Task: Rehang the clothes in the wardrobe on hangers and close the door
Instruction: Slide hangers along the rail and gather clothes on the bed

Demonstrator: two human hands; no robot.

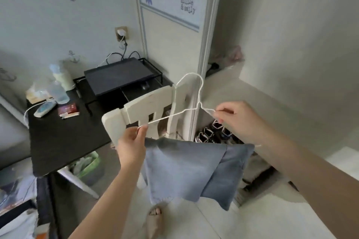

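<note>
From the head camera, the left hand (132, 141) and the right hand (239, 120) each pinch one end of the white wire hanger (171, 116) with the fingers. The folded blue-grey trousers (184, 165) hang just below the fingers, between both hands. The garment seems already on, so next the hook must reach a rail in the wardrobe (272, 54) beyond the right fingers; no rail is visible.

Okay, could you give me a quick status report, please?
Left hand and right hand pinch the white hanger ends. Denim garment draped over it. Chair close ahead.
</note>
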